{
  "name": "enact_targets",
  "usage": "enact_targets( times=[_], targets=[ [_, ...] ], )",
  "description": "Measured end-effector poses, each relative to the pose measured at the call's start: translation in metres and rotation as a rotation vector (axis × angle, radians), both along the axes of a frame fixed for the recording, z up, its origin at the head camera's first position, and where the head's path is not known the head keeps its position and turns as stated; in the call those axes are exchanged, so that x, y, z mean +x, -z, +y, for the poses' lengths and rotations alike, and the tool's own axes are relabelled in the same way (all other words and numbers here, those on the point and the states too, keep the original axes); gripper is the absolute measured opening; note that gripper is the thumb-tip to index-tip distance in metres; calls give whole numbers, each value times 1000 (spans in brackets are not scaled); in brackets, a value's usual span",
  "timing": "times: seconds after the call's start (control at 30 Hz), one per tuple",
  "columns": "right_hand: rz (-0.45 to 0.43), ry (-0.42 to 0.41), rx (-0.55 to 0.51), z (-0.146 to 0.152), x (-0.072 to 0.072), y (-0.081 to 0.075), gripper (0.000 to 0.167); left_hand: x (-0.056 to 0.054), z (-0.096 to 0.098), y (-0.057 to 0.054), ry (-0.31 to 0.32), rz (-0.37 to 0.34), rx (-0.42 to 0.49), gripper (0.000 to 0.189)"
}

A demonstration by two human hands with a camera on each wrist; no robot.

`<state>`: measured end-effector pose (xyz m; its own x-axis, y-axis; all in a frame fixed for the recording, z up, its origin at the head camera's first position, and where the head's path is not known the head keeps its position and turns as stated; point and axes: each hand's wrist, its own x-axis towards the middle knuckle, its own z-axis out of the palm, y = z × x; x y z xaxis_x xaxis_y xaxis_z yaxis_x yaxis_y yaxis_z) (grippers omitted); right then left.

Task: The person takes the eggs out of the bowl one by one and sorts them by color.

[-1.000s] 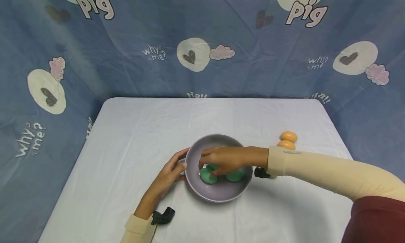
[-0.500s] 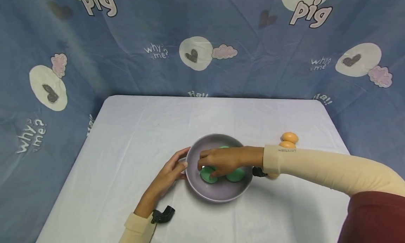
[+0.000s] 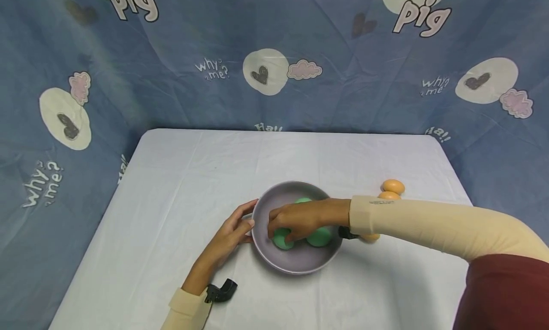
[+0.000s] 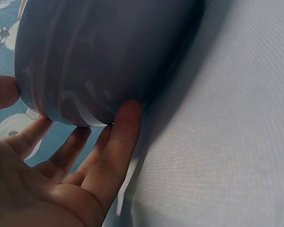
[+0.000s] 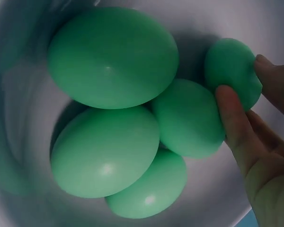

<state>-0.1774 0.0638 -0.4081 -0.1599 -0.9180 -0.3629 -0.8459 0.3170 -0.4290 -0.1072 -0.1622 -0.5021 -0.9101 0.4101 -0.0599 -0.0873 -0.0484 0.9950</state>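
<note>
The left hand point(image 4: 52, 189) sets its spread fingers against the outside of a glossy, greyish-purple bowl point(image 4: 99, 56), fingertips touching its curved wall, while the thumb, partly cut off at the left edge, touches it too. A white, cloth-covered surface point(image 4: 227, 132) fills the right side, shadowed beside the bowl, and blue patterned fabric point(image 4: 1, 61) shows at the left and between the fingers
</note>
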Motion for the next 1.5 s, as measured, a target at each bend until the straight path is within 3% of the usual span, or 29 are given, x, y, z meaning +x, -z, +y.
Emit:
enact_targets(
  times=[0.17,0.63,0.67,0.87,0.9,1.5],
  targets=[
    [-12,-58,8,-6,0,0,35,0,0,1,-6,-3,4,53],
    [-7,-108,36,-14,1,4,33,0,-1,1,9,14,-3,53],
    [6,-117,26,-14,-1,17,33,0,-1,1,10,14,-4,53],
    [4,-119,45,-15,-1,19,33,0,-1,1,9,14,-4,53],
    [-9,-109,61,-15,2,6,33,0,-1,1,8,15,-4,53],
    [-2,-133,46,-9,1,5,33,0,1,0,1,7,-12,53]
  ],
)
